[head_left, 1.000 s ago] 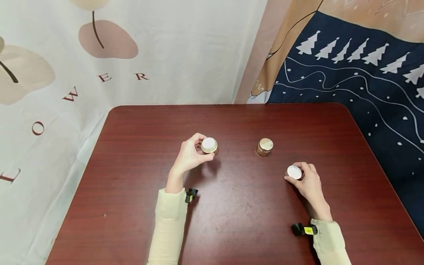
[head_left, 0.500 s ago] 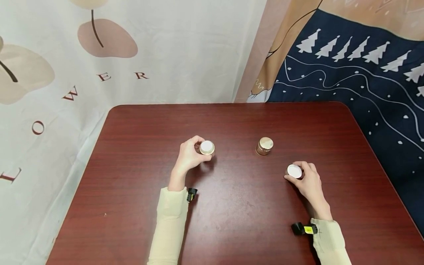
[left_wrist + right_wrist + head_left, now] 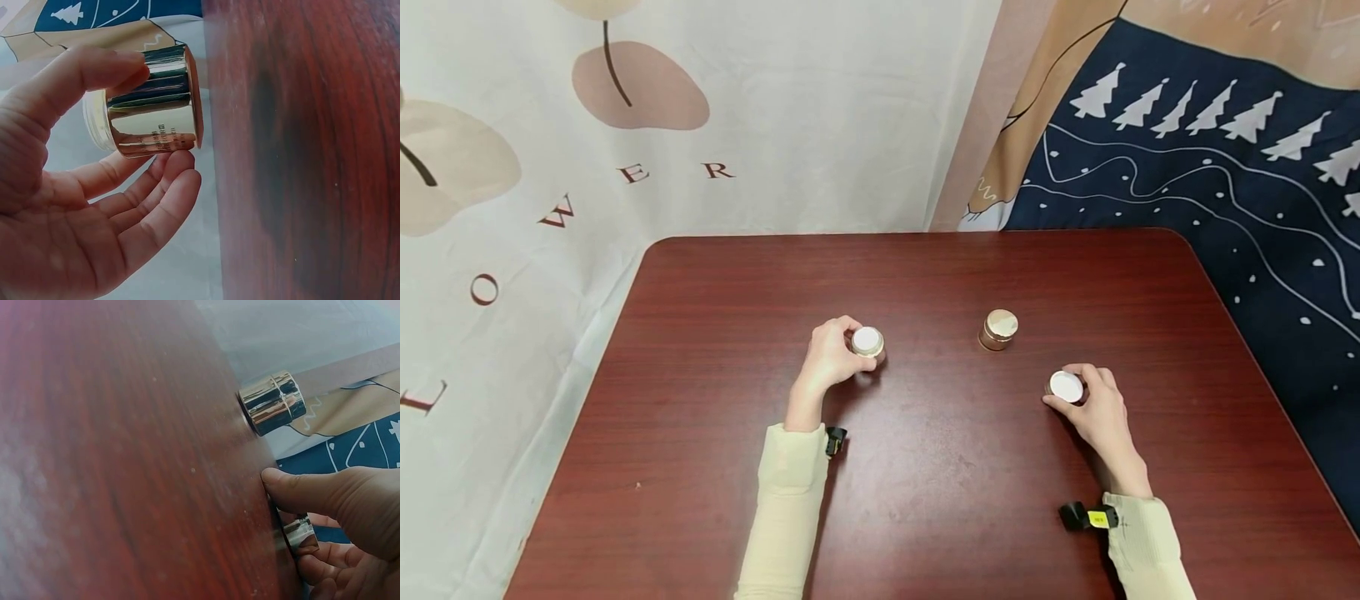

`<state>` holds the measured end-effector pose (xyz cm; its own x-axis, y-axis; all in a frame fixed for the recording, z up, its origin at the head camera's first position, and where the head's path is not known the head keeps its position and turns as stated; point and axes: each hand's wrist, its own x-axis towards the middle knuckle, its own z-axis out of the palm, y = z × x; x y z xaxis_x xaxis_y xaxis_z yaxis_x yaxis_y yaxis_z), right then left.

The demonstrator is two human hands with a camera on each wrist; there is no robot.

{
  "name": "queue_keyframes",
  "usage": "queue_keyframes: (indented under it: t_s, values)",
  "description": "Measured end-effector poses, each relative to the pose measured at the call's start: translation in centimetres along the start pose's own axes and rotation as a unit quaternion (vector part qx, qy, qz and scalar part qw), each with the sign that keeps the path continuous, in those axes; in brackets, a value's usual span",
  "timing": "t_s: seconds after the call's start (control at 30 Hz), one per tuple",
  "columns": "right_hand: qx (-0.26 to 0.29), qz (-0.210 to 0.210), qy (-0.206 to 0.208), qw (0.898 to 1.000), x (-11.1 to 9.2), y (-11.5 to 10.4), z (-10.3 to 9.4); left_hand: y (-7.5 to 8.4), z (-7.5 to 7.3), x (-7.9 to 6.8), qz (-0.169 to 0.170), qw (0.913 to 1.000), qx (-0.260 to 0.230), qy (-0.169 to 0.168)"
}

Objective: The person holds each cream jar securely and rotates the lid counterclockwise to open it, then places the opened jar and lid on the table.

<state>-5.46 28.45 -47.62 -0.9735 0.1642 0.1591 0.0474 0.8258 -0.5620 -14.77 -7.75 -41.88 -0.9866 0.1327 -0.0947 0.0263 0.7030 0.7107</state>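
Observation:
A gold cosmetic jar (image 3: 871, 352) without its lid is gripped between the thumb and fingers of my left hand (image 3: 829, 357). Its round white top faces up in the head view; small print and a pale neck (image 3: 97, 119) show in the left wrist view. Over on the right, my right hand (image 3: 1101, 417) pinches a gold jar lid (image 3: 301, 534) at the tabletop, its white inside (image 3: 1066, 387) turned upward. Part of that lid is hidden behind the thumb in the right wrist view. Between the hands stands a second gold jar (image 3: 998, 330), upright and closed with a shiny gold lid.
All of this is on or over a dark red wooden table (image 3: 925, 517) with rounded far corners. Behind it hang a white printed curtain (image 3: 820, 125) and a navy cloth with white trees (image 3: 1187, 183). A small black camera (image 3: 1075, 517) sits by the right wrist.
My left hand has brought the open jar slightly nearer to me and down towards the table, its shadow now closer beneath it. My right hand and the closed jar have stayed put.

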Motion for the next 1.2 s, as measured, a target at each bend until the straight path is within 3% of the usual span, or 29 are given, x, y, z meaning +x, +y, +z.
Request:
queue_keyframes:
  t_s: [0.5,0.77,1.2]
  values:
    - [-0.006,0.002,-0.005,1.000,0.05,0.02,-0.02,-0.05,0.39,0.05,-0.037,0.9972,0.059,-0.027]
    - [-0.004,0.000,-0.004,1.000,0.01,0.03,0.01,0.12,0.48,0.06,-0.034,0.9942,0.088,-0.053]
    - [0.000,-0.006,0.000,1.000,-0.05,0.01,0.02,-0.24,0.74,0.05,-0.029,0.9926,0.102,-0.060]
